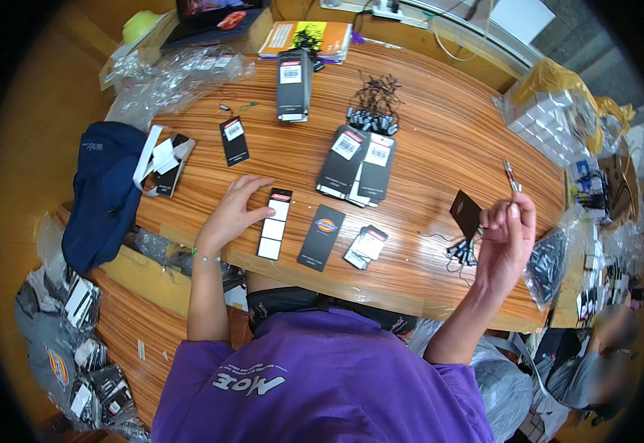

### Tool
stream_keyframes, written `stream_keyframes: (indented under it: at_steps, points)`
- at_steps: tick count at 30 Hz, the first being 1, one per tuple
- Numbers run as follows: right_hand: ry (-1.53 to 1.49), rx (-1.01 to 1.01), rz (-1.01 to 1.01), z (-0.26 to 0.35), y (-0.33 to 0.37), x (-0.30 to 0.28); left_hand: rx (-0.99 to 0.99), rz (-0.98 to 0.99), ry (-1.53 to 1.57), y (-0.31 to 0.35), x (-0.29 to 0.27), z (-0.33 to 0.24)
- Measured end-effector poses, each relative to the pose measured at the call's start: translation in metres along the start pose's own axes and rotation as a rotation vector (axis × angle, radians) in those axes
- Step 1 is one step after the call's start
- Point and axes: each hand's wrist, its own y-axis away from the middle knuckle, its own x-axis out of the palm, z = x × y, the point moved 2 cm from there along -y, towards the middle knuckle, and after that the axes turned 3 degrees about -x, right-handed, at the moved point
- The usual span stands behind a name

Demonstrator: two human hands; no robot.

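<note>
In the head view, a wood-grained bench (425, 155) carries cards and cords in separate groups, probably so that each kind can be picked up without tangling. The large card pile (355, 164) lies in the middle, beyond both hands, seemingly where either could reach it. Just past it sits a cord bundle (377, 100) with its shiny ends gathered toward the cards, and a taller card stack (291, 85) stands farther back, left of the bundle.

Near the front edge, from left to right, are a narrow black strip with white panels (275, 224), a plain black card with a small emblem (322, 238) and a little heap of white-faced labels (366, 247). They look laid out face up so that their fronts show.

The left hand (237, 210) rests beside the strip, its grip spread and loose; the thumb tip meets the strip's near side, perhaps to steady it, and nothing is clasped.

The right hand (509, 221) is raised, fingers curled and thumb close against them. A dark card (465, 213) sits tilted right at those fingers, above loose cords (462, 252). I cannot tell whether this grip pinches the card, a cord or the slim red-and-silver tool (511, 174) just past the fingertips.
</note>
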Motion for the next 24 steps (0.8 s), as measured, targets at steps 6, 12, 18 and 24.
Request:
stream_keyframes:
  at_steps: [6,12,18,24]
  points:
    - [-0.01,0.031,0.022,-0.004,-0.003,0.003,-0.021,0.076,0.079,-0.003,0.004,0.005]
    - [0.109,0.078,0.101,-0.001,0.001,0.008,0.078,-0.148,0.021,0.007,0.0,-0.013]
    - [0.41,0.156,0.214,0.001,0.013,0.022,-0.085,-0.16,0.657,0.007,0.003,-0.068]
    - [0.652,0.174,0.372,-0.013,0.022,0.042,0.163,-0.093,0.488,-0.025,0.052,-0.141]
